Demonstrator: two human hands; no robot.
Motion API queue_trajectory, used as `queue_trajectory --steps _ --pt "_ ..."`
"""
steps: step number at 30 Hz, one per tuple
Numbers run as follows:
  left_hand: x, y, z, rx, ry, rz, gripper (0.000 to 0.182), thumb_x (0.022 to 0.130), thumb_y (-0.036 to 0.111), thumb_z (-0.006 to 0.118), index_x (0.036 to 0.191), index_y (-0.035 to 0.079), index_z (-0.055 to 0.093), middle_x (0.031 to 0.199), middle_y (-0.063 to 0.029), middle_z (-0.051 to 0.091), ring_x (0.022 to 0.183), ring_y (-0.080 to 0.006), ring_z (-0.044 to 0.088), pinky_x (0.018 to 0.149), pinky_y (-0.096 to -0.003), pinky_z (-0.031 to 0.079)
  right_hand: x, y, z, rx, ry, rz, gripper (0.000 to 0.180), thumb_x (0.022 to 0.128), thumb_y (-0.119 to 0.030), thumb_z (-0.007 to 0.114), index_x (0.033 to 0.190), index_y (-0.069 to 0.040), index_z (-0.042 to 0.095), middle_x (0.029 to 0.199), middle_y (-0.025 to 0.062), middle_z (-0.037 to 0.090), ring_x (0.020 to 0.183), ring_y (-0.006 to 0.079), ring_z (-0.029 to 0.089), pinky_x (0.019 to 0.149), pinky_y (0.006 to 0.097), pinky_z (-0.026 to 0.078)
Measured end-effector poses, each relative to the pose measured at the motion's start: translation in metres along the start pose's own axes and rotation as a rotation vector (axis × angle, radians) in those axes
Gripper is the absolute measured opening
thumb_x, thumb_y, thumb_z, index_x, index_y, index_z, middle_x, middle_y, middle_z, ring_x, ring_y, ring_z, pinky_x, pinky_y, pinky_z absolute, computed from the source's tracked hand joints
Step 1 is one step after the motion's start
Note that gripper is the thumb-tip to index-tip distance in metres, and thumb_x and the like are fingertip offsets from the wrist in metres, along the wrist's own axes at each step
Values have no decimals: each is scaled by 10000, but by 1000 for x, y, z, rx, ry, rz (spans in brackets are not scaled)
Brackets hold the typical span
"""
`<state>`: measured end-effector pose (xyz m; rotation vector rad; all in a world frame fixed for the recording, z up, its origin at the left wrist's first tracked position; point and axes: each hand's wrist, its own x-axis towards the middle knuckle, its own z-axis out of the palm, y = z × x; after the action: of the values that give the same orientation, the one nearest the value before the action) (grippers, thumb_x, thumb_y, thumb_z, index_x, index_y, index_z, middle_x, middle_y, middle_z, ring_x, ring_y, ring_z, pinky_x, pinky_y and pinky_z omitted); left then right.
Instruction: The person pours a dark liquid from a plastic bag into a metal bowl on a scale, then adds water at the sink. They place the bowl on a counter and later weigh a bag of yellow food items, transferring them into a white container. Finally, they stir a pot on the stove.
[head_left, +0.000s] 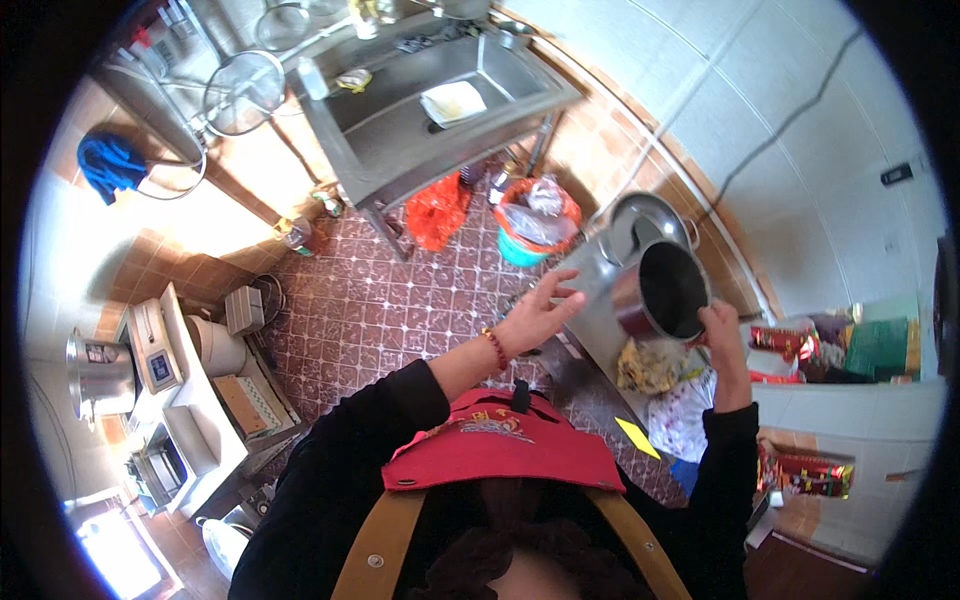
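Observation:
My right hand (721, 322) grips the rim side of a deep dark red pot (630, 300), which is tilted so its dark, seemingly empty inside shows. The pot is above a steel-topped counter (589, 281), in front of a round steel pan or lid (651, 217) by the wall. Left of the pot, my left hand (549, 309) is held out with fingers apart, touching nothing; a red bead bracelet circles that wrist. A bag of yellowish food (649, 367) lies on the counter just below the pot, beside a white patterned plastic bag (679, 420).
A steel sink (345, 161) holding a white tray (453, 103) stands ahead. Below it are a red plastic bag (437, 211) and a lined teal bin (525, 251). To the left, a shelf unit carries a digital scale (156, 352) and a steel pot (101, 375).

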<state>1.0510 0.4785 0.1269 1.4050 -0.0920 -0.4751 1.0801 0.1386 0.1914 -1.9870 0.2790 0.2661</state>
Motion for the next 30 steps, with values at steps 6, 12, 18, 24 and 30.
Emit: queue_trajectory --steps 6,12,18,24,30 --pt "-24 33 -88 -409 -60 -266 793 926 597 485 1520 245 97 1550 -79 193 1415 -309 231 1052 -568 333 26 -47 155 63 -266 -92 195 851 -116 500 880 39 615 733 102 639 553 191 637 447 320 541" --pt "-16 33 -170 -491 204 -313 691 940 572 478 1481 249 196 1473 -61 337 1335 -251 380 954 -545 459 113 -80 266 -250 -295 -313 232 817 -185 549 776 42 528 692 252 562 682 369 613 614 448 459" --pt "51 30 -245 -437 438 -210 705 933 646 396 1490 266 188 1442 -78 384 1253 -283 474 909 -519 496 227 -127 320 -192 -493 -534 288 869 -211 591 739 35 512 631 197 533 567 279 561 558 405 437" --pt "131 76 -315 -489 505 -143 730 909 695 375 1473 255 232 1442 -68 396 1229 -273 507 884 -491 506 346 -225 324 31 -799 -392 413 980 -347 545 1226 -17 577 591 18 548 488 81 541 488 247 469" --pt "219 106 -381 -481 714 -136 742 884 724 390 1474 296 247 1476 -57 368 1252 -303 478 868 -517 494 480 -314 346 14 -560 -538 320 982 -287 541 1161 -31 609 579 36 589 514 113 609 475 243 469"
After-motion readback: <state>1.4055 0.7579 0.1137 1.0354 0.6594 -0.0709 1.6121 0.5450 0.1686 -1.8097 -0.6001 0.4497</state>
